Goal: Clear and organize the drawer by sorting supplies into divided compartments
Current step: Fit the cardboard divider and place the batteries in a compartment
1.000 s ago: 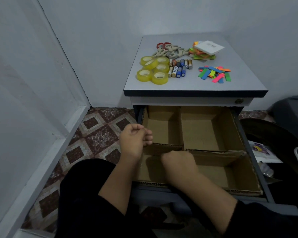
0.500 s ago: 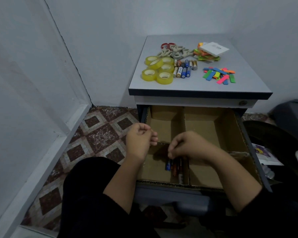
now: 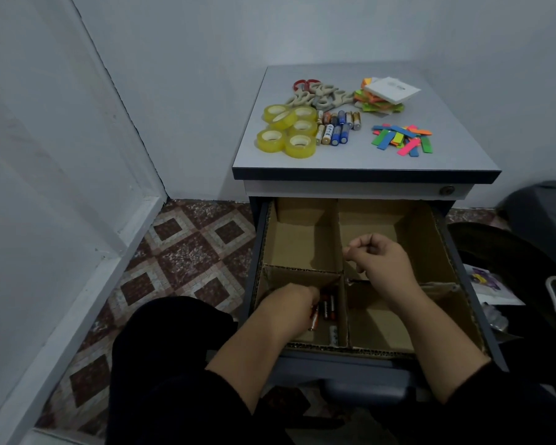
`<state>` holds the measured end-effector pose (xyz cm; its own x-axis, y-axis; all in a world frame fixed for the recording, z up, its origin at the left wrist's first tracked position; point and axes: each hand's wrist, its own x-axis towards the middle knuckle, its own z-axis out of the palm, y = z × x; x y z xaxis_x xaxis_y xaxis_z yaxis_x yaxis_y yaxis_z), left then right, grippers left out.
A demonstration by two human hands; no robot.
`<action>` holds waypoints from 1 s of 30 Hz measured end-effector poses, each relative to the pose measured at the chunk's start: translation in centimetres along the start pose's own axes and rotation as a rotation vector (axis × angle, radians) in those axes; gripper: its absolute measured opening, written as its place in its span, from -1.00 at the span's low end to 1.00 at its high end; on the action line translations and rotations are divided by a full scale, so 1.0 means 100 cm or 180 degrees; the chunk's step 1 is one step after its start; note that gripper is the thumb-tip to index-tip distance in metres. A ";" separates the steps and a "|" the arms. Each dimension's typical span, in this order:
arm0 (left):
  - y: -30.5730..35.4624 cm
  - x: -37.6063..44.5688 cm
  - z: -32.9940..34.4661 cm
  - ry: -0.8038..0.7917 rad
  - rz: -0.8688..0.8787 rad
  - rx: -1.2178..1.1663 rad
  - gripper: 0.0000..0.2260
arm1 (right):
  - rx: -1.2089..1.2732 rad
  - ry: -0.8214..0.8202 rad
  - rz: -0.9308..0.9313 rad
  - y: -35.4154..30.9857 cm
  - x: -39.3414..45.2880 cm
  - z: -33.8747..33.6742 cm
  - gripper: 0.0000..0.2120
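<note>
In the near-left compartment of the open drawer (image 3: 456, 252), at about seven o'clock from the drawer's middle, the person's left hand (image 3: 291, 303) was down among a small clutch of batteries (image 3: 326, 311) that lay lengthwise against the cardboard divider (image 3: 345, 303); its fingers were tucked under and out of my sight, so I could not tell whether it was gripping one or only nudging them into line. The right hand (image 3: 377, 260) hung over the crossing of the dividers with its fingers loosely curled and, as far as I could see, nothing in them, which looked to me like a hand parked out of the way or steadying the cardboard so the walls would not shift. The other three compartments showed bare cardboard. Up on the bench (image 3: 363, 155), at twelve o'clock from the drawer, the rest of the supplies waited in groups by kind, presumably so each lot could go down into its own section: yellow tape rolls (image 3: 286, 131) at the left, more batteries on the bench (image 3: 336, 126) just beside them, scissors (image 3: 315, 94) behind, a stack of sticky notes (image 3: 384, 96) toward one o'clock, and coloured tabs (image 3: 402, 139) at the right. I judged the sorting barely begun, with only some batteries housed.
</note>
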<state>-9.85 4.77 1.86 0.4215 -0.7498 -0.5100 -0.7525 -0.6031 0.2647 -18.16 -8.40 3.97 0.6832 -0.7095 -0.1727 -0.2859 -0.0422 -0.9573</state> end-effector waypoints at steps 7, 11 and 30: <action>0.005 0.001 0.004 -0.0093 0.0035 -0.0200 -0.60 | 0.0012 -0.0039 -0.0101 0.003 0.001 -0.002 -0.97; 0.000 0.003 0.012 -0.0274 0.0179 -0.0495 -0.89 | 0.0061 -0.0056 -0.0102 0.004 0.002 -0.003 -0.94; -0.007 0.013 0.017 -0.0198 -0.0488 -0.0480 -0.70 | 0.0105 -0.0135 -0.0150 0.007 0.003 -0.003 -0.95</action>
<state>-9.61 4.65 -0.39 0.4897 -0.6308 -0.6019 -0.5958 -0.7461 0.2972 -18.38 -8.89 3.31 0.7234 -0.6769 -0.1363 -0.2308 -0.0511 -0.9717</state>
